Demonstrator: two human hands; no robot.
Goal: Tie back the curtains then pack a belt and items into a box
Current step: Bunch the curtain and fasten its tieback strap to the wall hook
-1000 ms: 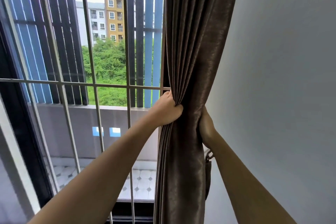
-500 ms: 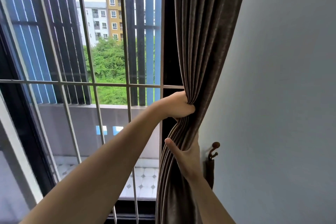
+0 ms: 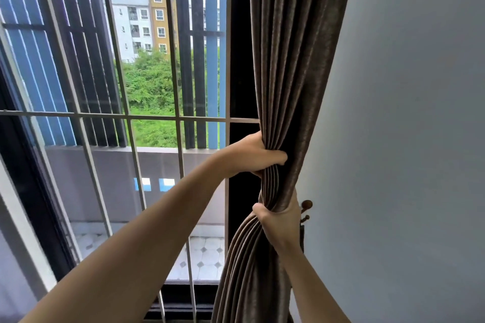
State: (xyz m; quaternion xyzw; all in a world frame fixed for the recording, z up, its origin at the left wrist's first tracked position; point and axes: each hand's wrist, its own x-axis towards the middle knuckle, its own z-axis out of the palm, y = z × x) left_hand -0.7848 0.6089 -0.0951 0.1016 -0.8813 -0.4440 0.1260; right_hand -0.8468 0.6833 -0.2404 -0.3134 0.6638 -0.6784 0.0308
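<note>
Grey wall [image 3: 406,113] on the right and a barred window [image 3: 126,115] on the left frame the head view, with the brown curtain [image 3: 288,60] hanging between them along the window's right edge. Left grip [image 3: 252,155] is closed around the gathered folds level with the horizontal bar [image 3: 78,113], and right grip [image 3: 278,220] is closed around the same bundle just below, apparently to squeeze the cloth into one narrow rope. Bunching it just beside the wall hook [image 3: 306,204] probably readies it for tying back, a step not yet done.
</note>
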